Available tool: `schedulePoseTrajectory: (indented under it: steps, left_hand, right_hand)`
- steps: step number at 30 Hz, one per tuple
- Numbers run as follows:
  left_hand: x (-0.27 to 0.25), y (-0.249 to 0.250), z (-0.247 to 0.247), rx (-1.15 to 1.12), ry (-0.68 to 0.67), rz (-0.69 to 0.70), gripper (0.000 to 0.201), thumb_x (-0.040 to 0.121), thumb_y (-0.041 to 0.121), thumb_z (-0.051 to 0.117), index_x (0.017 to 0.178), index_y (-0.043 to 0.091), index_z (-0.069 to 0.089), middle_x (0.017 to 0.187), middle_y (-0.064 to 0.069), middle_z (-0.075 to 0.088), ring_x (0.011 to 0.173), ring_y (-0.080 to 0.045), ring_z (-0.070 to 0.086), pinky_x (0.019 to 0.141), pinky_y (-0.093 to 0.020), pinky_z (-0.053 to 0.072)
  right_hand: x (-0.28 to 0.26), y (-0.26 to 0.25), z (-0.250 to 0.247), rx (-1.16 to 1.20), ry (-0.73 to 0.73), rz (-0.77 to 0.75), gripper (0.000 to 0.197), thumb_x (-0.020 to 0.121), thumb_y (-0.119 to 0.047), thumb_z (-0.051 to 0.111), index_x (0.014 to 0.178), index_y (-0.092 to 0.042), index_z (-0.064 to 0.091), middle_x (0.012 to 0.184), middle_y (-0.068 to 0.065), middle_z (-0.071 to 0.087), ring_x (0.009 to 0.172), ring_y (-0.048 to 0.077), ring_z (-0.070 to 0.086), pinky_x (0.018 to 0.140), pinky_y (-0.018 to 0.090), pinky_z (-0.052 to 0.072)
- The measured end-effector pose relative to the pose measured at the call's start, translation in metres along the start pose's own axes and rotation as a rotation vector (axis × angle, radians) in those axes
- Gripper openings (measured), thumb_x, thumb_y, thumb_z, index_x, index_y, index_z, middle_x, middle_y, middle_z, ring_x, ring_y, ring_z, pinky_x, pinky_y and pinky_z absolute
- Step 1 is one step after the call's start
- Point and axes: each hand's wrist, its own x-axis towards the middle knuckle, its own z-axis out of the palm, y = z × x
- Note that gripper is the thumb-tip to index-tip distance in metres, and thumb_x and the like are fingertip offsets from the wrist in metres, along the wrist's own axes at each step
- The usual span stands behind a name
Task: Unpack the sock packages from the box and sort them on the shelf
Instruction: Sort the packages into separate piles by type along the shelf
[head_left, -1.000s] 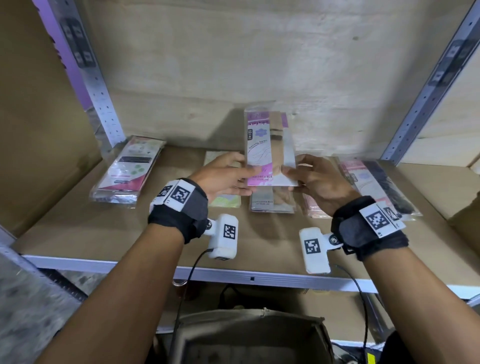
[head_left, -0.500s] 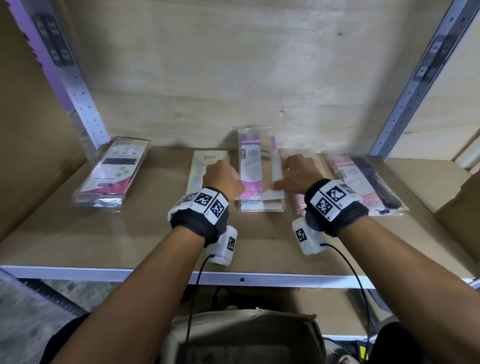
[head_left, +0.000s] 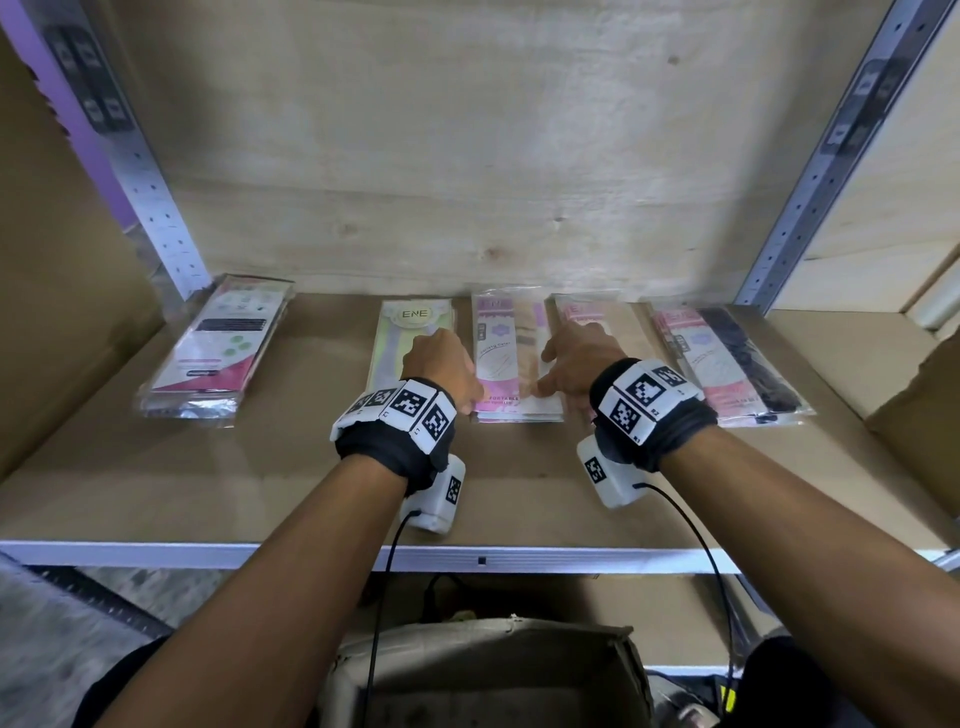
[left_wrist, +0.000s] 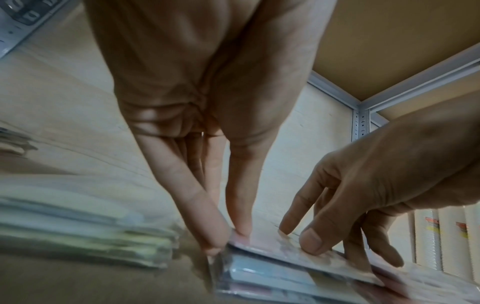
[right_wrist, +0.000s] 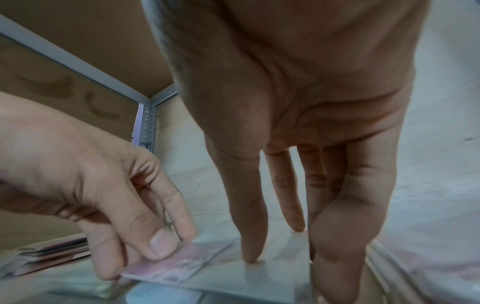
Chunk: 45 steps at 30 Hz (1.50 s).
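Note:
A pink-and-white sock package (head_left: 506, 358) lies flat on top of a small stack in the middle of the shelf (head_left: 260, 467). My left hand (head_left: 447, 371) pinches its near left corner between thumb and forefinger (left_wrist: 215, 232); the right wrist view shows this pinch on the package (right_wrist: 182, 265) too. My right hand (head_left: 571, 364) rests on the package's right side, its straight fingers (right_wrist: 252, 236) pointing down and pressing the top. The stack's edge (left_wrist: 272, 265) shows below the fingers. The brown box (head_left: 493, 670) stands below the shelf, its inside hidden.
Other sock packs lie in a row: a dark-labelled stack (head_left: 218, 343) far left, a yellow-green ENE pack (head_left: 410, 332), a pink pack (head_left: 587, 317) partly under my right hand, and a pink-and-black pack (head_left: 727, 364) at right. Metal uprights (head_left: 156, 208) flank the shelf.
The pink package, held up above the shelf a second ago, now lies flat on the middle stack. Both hands moved forward and down with it.

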Motion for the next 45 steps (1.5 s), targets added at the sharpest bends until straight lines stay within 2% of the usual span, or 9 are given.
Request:
schedulePoseTrajectory:
  steps: [10,20,23,27,31,36,41,43,45]
  left_hand:
    - [0.001,0.001,0.001,0.072,0.015,0.022,0.031,0.079,0.006,0.08,0.106,-0.002,0.068,0.091,-0.019,0.076,0.079,-0.029,0.076,0.083,-0.04,0.062]
    - [0.004,-0.026,-0.077,-0.141,0.321,0.156,0.009,0.081,0.019,0.076,0.074,0.013,0.077,0.073,-0.008,0.076,0.061,-0.022,0.074,0.073,-0.046,0.063]
    - [0.008,-0.058,-0.114,-0.147,0.4,0.103,0.021,0.079,0.025,0.07,0.086,0.008,0.078,0.084,-0.015,0.077,0.083,-0.031,0.074,0.084,-0.044,0.06]
    - [0.008,-0.113,-0.157,0.002,0.532,-0.017,0.022,0.086,0.027,0.068,0.095,0.01,0.078,0.103,-0.009,0.075,0.1,-0.03,0.069,0.083,-0.028,0.05]
    - [0.008,-0.163,-0.188,-0.015,0.552,-0.106,0.025,0.088,0.021,0.068,0.103,0.003,0.074,0.11,-0.016,0.072,0.104,-0.035,0.066,0.095,-0.038,0.052]
    - [0.008,-0.198,-0.206,0.109,0.441,-0.151,0.04,0.091,0.025,0.063,0.125,0.004,0.066,0.124,-0.02,0.067,0.103,-0.035,0.064,0.079,-0.03,0.042]
    - [0.006,-0.212,-0.203,0.103,0.366,-0.058,0.04,0.09,0.019,0.066,0.129,0.019,0.064,0.075,0.01,0.062,0.064,-0.003,0.053,0.053,-0.014,0.034]
    - [0.003,-0.214,-0.207,0.124,0.36,-0.055,0.043,0.09,0.013,0.062,0.132,0.022,0.062,0.08,0.012,0.06,0.069,-0.006,0.056,0.057,-0.014,0.039]
    - [0.002,-0.217,-0.209,0.106,0.318,-0.061,0.052,0.088,-0.001,0.054,0.135,0.022,0.059,0.086,0.013,0.059,0.073,-0.005,0.057,0.058,-0.011,0.041]
  right_hand:
    - [0.004,0.002,0.004,-0.066,0.017,-0.029,0.059,0.078,-0.026,0.084,0.129,-0.008,0.059,0.13,0.013,0.055,0.119,0.029,0.055,0.096,0.038,0.049]
    - [0.002,-0.041,-0.013,0.07,0.104,-0.297,0.03,0.082,-0.032,0.077,0.106,-0.014,0.073,0.1,0.005,0.067,0.095,0.021,0.063,0.089,0.032,0.048]
    - [0.008,-0.074,0.0,0.206,0.062,-0.347,0.023,0.084,-0.032,0.076,0.101,-0.016,0.073,0.087,0.002,0.069,0.063,0.008,0.059,0.068,0.022,0.047]
    - [0.017,-0.131,0.029,0.409,-0.031,-0.364,0.01,0.088,-0.021,0.071,0.097,-0.019,0.067,0.068,0.003,0.067,0.05,0.013,0.062,0.048,0.022,0.047]
    - [0.022,-0.186,0.064,0.621,-0.169,-0.356,0.01,0.091,-0.003,0.061,0.101,-0.004,0.066,0.082,0.02,0.071,0.062,0.027,0.069,0.055,0.031,0.058]
    - [0.023,-0.239,0.106,0.728,-0.291,-0.323,0.002,0.095,-0.001,0.059,0.094,-0.002,0.06,0.085,0.018,0.063,0.066,0.026,0.064,0.069,0.037,0.061]
    - [0.025,-0.261,0.131,0.795,-0.267,-0.266,0.027,0.093,-0.007,0.067,0.071,-0.011,0.052,0.073,0.014,0.062,0.055,0.023,0.061,0.063,0.036,0.059]
    - [0.025,-0.258,0.132,0.736,-0.222,-0.272,0.029,0.087,-0.003,0.072,0.076,-0.012,0.046,0.081,0.018,0.062,0.064,0.027,0.059,0.072,0.045,0.056]
    - [0.023,-0.25,0.13,0.733,-0.234,-0.269,0.03,0.084,0.004,0.071,0.093,-0.008,0.045,0.082,0.018,0.061,0.057,0.024,0.057,0.061,0.038,0.052]
